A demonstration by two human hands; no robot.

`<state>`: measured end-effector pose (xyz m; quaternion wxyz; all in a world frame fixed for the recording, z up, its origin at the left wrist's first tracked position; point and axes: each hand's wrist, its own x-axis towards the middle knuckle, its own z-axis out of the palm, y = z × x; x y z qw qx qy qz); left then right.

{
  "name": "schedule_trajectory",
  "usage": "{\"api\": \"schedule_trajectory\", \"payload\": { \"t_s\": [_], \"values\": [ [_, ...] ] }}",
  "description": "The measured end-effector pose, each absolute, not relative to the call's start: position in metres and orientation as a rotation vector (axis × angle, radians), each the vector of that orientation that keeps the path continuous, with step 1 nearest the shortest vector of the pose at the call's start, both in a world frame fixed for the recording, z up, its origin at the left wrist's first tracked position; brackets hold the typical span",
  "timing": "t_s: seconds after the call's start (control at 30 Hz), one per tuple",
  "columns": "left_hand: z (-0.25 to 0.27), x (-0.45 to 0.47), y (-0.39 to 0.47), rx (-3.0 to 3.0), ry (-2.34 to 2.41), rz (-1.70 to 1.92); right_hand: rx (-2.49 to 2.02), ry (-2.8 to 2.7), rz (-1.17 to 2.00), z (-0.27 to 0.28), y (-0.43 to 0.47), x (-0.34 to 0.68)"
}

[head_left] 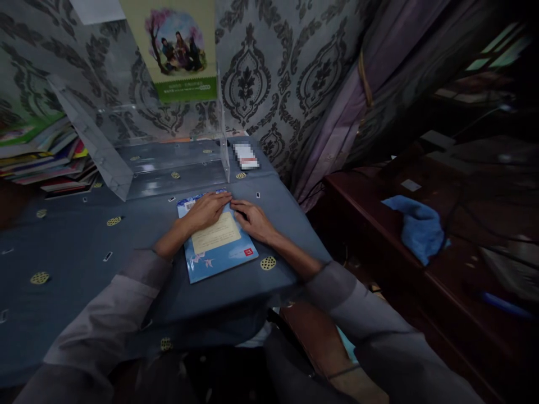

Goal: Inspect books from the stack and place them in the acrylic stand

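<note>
A thin, glossy, light-blue paperback book with a pale-yellow text panel (219, 234) lies flat on the worktop covered in dark blue-grey cloth (76, 238), close to the worktop's right edge and well apart from its left part. The book's long axis runs from the near edge of the worktop toward the far edge, slightly slanted, so that its near end sits a little further right than its far end.

Both hands are at the book's far end. The left hand (208, 210) lies across the cover from the left, palm down, its fingers extended together rather than spread, pointing at the book's far right corner. The right hand (256, 221) comes in from the worktop's right edge; its fingertips reach that same corner, with most of the palm beyond the book's right side. Its fingers are bent, and I cannot tell whether they pinch the book's edge. The two sets of fingertips nearly meet there.

Beyond the book, toward the worktop's far edge, stands a clear plastic stand with upright side panels (95, 140).
</note>
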<state>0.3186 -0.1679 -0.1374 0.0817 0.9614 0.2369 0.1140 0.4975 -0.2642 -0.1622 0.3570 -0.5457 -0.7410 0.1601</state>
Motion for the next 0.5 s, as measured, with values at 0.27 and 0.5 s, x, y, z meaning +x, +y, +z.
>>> {"api": "schedule_trajectory", "payload": {
  "t_s": [0.27,0.5],
  "values": [
    [-0.140,0.317,-0.181,2.919,0.649,0.334,-1.403,-1.910,0.444,-0.159,-0.284,0.499],
    [-0.135,0.317,-0.202,2.927,0.596,0.290,-1.376,-1.883,0.491,-0.160,-0.308,0.502]
  ]
}}
